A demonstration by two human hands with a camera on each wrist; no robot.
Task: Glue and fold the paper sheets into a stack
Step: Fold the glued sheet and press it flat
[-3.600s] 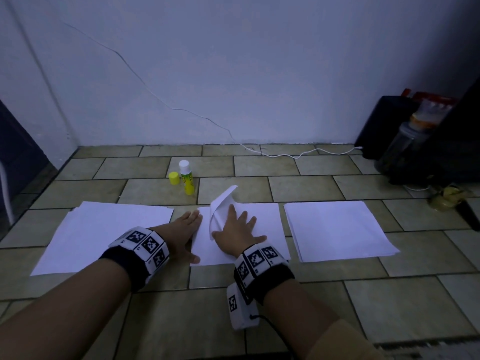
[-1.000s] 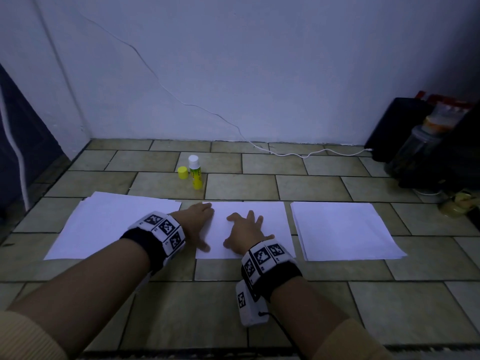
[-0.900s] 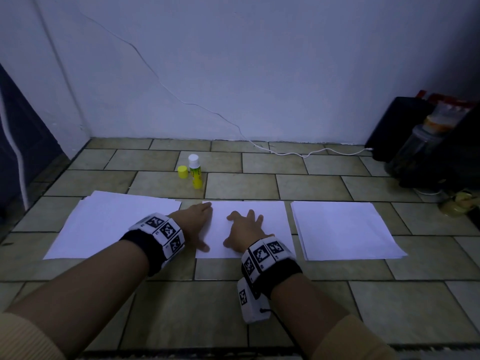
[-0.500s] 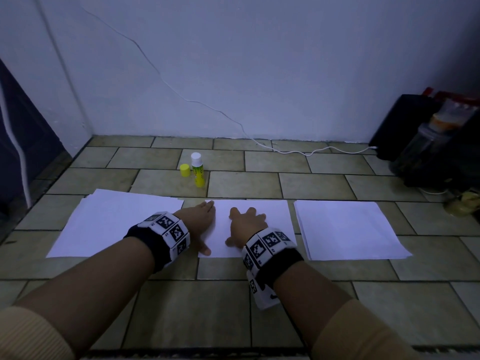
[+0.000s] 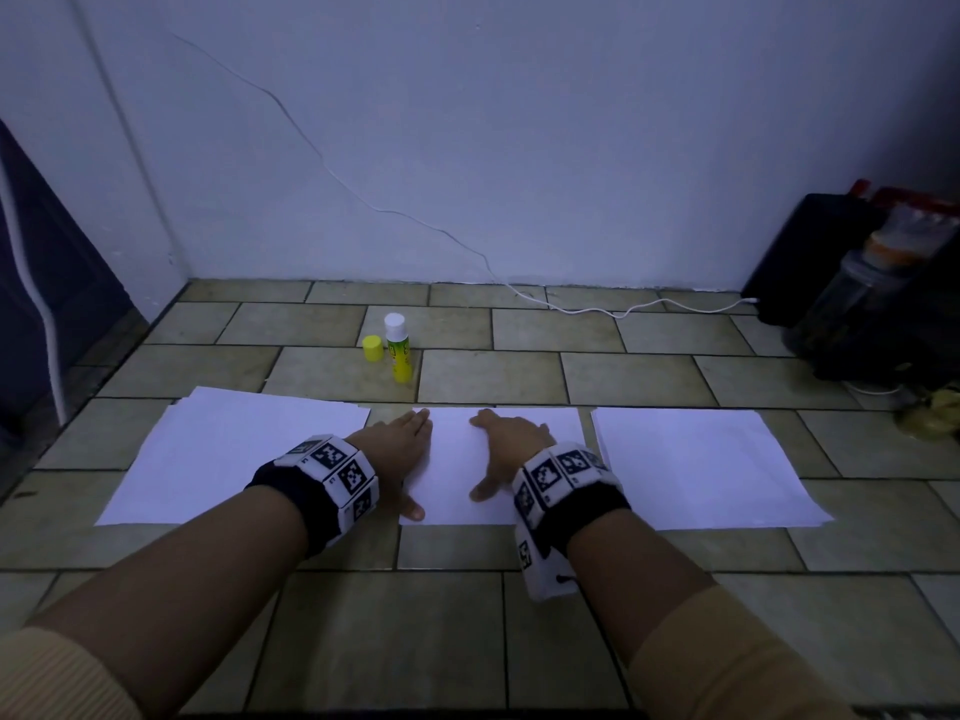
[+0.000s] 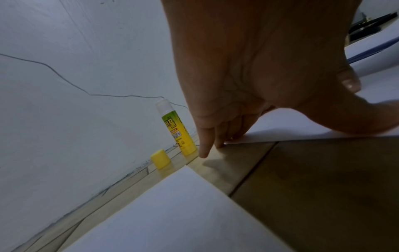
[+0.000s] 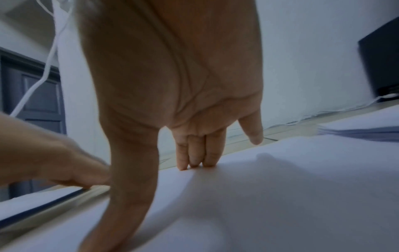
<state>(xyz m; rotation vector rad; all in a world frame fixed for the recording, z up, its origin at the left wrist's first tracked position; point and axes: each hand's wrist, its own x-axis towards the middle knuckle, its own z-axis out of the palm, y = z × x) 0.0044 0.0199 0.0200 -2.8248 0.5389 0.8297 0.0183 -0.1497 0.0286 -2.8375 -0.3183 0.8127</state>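
Observation:
A folded white sheet (image 5: 457,459) lies flat on the tiled floor between two paper stacks. My left hand (image 5: 397,449) presses its left edge with straight fingers (image 6: 205,145), thumb on the near corner. My right hand (image 5: 501,449) presses flat on the sheet's middle; in the right wrist view its fingertips (image 7: 194,162) touch the far edge of the sheet (image 7: 280,187). A stack of flat white sheets (image 5: 234,454) lies to the left and another stack (image 5: 696,465) to the right. An uncapped glue stick (image 5: 397,348) stands behind, its yellow cap (image 5: 372,348) beside it.
The wall runs close behind the glue stick, with a thin white cable (image 5: 597,304) along its base. Dark bags and a plastic jar (image 5: 852,283) crowd the right corner. A dark door (image 5: 47,283) stands at the left. Bare tiles (image 5: 441,641) lie nearest me.
The raised flap seen 3.6 s ago now lies flat. Over the last second my right hand slid left and toward the sheet's far edge; my left hand stayed on the left edge.

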